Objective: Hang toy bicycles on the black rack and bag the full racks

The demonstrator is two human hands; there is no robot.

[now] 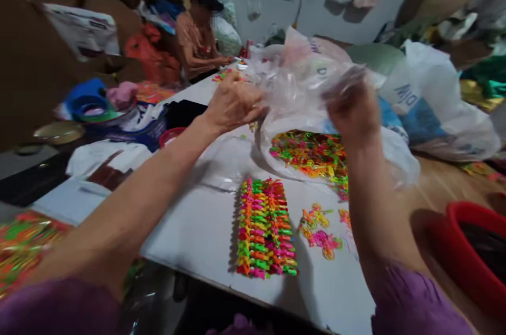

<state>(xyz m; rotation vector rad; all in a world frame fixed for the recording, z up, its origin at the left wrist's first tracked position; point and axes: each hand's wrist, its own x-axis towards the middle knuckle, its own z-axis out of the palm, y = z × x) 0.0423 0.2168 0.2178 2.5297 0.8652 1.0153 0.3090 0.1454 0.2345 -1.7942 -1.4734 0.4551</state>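
Note:
A thin, clear plastic bag (286, 85) stretches between my two hands above the table. My left hand (236, 102) is closed on its left side. On the other side my right hand (356, 106), smeared by motion, is closed around the bunched plastic. Below them an open white bag (266, 153) holds many small neon plastic pieces (306, 156). Nearer to me, neat rows of colourful small plastic toys (266, 229) lie on the white table (193, 224). A few loose plastic pieces (322, 232) are to their right. Flat clear plastic bags (223, 164) lie left of the white bag.
Across the table's far left, a person (197, 40) sits handling small colourful pieces. Large stuffed white bags (438, 103) stand at the right. A red bucket (454, 235) is at the right edge, and a blue basket (152, 129) at left.

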